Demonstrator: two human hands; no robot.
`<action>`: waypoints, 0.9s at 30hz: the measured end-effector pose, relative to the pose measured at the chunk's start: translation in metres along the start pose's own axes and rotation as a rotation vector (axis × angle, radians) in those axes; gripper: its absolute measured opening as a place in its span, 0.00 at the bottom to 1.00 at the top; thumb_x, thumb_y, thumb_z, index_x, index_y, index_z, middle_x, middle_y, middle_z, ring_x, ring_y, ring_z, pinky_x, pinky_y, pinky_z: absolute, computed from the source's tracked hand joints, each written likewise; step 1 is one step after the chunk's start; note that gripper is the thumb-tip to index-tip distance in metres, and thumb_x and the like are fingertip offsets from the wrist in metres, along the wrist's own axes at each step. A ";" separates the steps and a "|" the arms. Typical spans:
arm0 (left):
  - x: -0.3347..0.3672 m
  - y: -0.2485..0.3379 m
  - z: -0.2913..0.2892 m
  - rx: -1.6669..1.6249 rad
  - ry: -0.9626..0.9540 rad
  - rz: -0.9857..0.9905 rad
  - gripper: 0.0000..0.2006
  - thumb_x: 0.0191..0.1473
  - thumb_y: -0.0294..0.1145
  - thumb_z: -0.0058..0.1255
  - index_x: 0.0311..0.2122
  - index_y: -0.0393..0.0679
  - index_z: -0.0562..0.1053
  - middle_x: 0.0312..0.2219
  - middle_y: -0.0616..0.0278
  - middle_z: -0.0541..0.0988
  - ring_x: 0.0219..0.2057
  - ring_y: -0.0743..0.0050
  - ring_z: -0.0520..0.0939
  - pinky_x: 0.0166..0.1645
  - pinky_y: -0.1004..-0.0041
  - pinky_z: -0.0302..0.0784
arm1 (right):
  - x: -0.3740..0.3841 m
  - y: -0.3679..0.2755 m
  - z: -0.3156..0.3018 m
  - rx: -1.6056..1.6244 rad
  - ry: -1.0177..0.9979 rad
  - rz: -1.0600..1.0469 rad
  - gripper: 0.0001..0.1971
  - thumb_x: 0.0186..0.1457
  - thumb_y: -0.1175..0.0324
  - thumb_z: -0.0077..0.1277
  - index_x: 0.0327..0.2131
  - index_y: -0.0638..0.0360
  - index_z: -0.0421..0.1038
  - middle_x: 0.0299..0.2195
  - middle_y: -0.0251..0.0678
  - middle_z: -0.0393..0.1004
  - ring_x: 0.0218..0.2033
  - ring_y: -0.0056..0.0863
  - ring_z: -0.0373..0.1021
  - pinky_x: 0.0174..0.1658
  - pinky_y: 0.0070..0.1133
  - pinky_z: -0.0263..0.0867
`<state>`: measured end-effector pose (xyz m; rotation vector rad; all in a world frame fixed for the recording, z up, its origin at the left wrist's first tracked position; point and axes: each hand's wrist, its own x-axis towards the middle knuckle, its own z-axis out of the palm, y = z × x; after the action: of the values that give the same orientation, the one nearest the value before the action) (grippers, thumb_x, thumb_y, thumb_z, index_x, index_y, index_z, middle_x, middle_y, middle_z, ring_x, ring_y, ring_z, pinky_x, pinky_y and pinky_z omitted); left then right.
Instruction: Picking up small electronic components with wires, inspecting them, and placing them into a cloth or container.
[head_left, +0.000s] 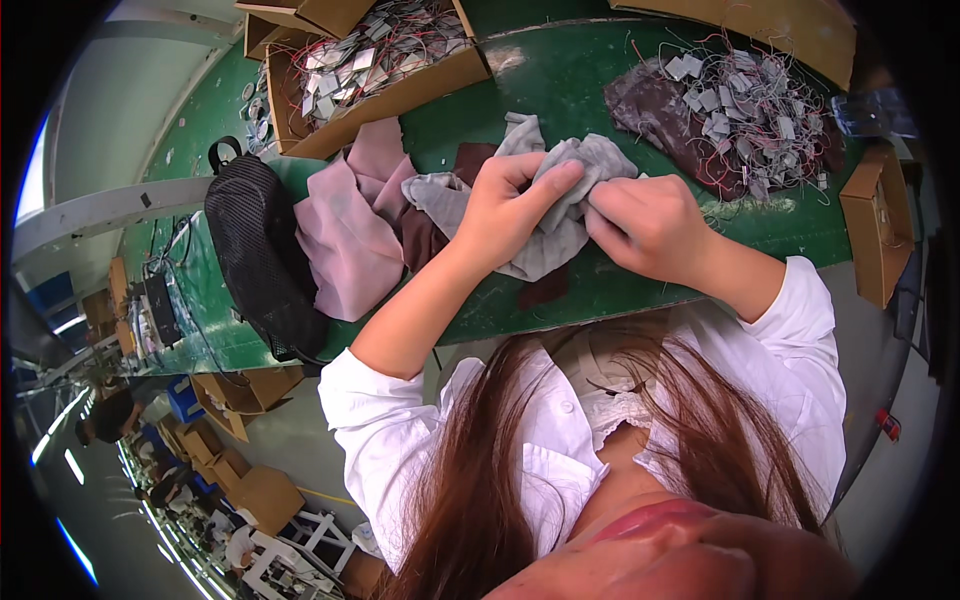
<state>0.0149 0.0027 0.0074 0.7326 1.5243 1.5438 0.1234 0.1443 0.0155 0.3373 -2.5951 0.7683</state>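
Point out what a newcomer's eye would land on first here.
Probably the gray cloth bunched between the left hand and the right hand, over the green table. Next might come the tangled heap of small silvery pieces and wires at upper right, with similar pieces filling a cardboard box at upper left.

We can read no text, label, number or sign anywhere in view: nothing legible on the open carton (392,106) at eleven o'clock, nor on the small cardboard box (868,232) near three o'clock.
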 end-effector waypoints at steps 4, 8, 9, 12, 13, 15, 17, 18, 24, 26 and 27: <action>0.001 -0.002 0.008 -0.007 0.117 0.043 0.11 0.49 0.32 0.45 0.25 0.33 0.70 0.17 0.75 0.67 0.21 0.92 0.63 0.22 0.84 0.59 | -0.001 0.007 0.006 -0.132 0.021 -0.015 0.06 0.38 0.71 0.49 0.20 0.58 0.61 0.13 0.30 0.62 0.13 0.26 0.63 0.15 0.20 0.58; -0.002 -0.008 0.003 -0.007 0.085 0.077 0.10 0.49 0.31 0.45 0.25 0.33 0.70 0.17 0.74 0.67 0.21 0.92 0.62 0.22 0.84 0.59 | 0.001 0.000 0.001 -0.052 0.004 -0.071 0.06 0.39 0.72 0.49 0.19 0.58 0.61 0.12 0.30 0.62 0.13 0.26 0.63 0.14 0.20 0.58; -0.002 -0.010 0.002 0.047 0.091 0.115 0.10 0.50 0.31 0.44 0.25 0.33 0.71 0.18 0.74 0.69 0.21 0.92 0.63 0.23 0.85 0.59 | 0.001 0.000 0.001 -0.030 -0.014 -0.075 0.06 0.39 0.72 0.49 0.19 0.58 0.61 0.12 0.30 0.62 0.13 0.26 0.63 0.14 0.20 0.58; -0.004 -0.012 0.001 0.064 0.104 0.158 0.11 0.51 0.32 0.43 0.26 0.33 0.71 0.18 0.73 0.70 0.21 0.92 0.64 0.23 0.86 0.60 | 0.000 -0.002 0.001 0.014 -0.027 -0.075 0.06 0.39 0.73 0.48 0.19 0.58 0.61 0.12 0.30 0.62 0.13 0.27 0.63 0.15 0.21 0.58; -0.003 -0.012 0.001 0.028 0.111 0.163 0.11 0.51 0.32 0.43 0.26 0.33 0.70 0.18 0.72 0.69 0.21 0.91 0.64 0.23 0.84 0.61 | 0.000 -0.002 0.000 0.037 -0.023 -0.070 0.06 0.39 0.73 0.48 0.20 0.58 0.61 0.12 0.31 0.62 0.13 0.27 0.63 0.15 0.21 0.59; 0.001 -0.007 0.002 -0.140 0.208 0.103 0.13 0.52 0.34 0.42 0.27 0.33 0.70 0.19 0.70 0.71 0.21 0.90 0.67 0.23 0.85 0.63 | 0.000 -0.001 0.000 0.099 -0.016 -0.041 0.05 0.40 0.74 0.48 0.20 0.59 0.62 0.13 0.32 0.63 0.14 0.30 0.63 0.16 0.22 0.59; 0.006 -0.004 -0.006 -0.389 0.279 0.015 0.15 0.53 0.38 0.39 0.28 0.34 0.70 0.22 0.65 0.74 0.21 0.85 0.72 0.26 0.85 0.67 | 0.001 -0.001 -0.002 0.159 -0.007 -0.010 0.04 0.41 0.74 0.47 0.21 0.60 0.62 0.14 0.34 0.63 0.14 0.32 0.64 0.17 0.23 0.59; 0.008 -0.001 -0.006 -0.424 0.281 -0.024 0.16 0.53 0.39 0.39 0.27 0.36 0.70 0.21 0.65 0.74 0.20 0.85 0.72 0.24 0.85 0.67 | 0.002 -0.002 -0.003 0.270 0.016 0.097 0.04 0.42 0.74 0.47 0.22 0.60 0.63 0.14 0.36 0.64 0.15 0.34 0.64 0.18 0.24 0.59; 0.002 -0.006 -0.006 0.000 -0.038 0.046 0.16 0.53 0.39 0.38 0.28 0.35 0.70 0.19 0.75 0.67 0.23 0.92 0.62 0.25 0.85 0.58 | 0.001 0.002 0.003 0.279 0.108 0.134 0.03 0.43 0.74 0.47 0.23 0.61 0.63 0.14 0.38 0.64 0.16 0.36 0.63 0.18 0.25 0.59; 0.003 -0.002 -0.006 -0.060 -0.061 -0.006 0.14 0.52 0.38 0.40 0.28 0.35 0.70 0.19 0.75 0.67 0.22 0.92 0.62 0.24 0.86 0.57 | 0.000 0.003 0.004 0.187 0.028 0.065 0.04 0.42 0.74 0.47 0.22 0.61 0.63 0.13 0.37 0.63 0.15 0.35 0.63 0.17 0.25 0.58; 0.003 -0.002 -0.005 -0.060 -0.060 -0.006 0.14 0.52 0.38 0.40 0.28 0.35 0.70 0.19 0.75 0.67 0.22 0.92 0.62 0.24 0.86 0.57 | 0.000 0.003 0.004 0.188 0.028 0.065 0.04 0.42 0.74 0.47 0.22 0.61 0.63 0.13 0.37 0.63 0.15 0.35 0.63 0.17 0.25 0.58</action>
<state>0.0096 0.0025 0.0048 0.7326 1.4290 1.5430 0.1208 0.1441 0.0114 0.2961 -2.5244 1.0352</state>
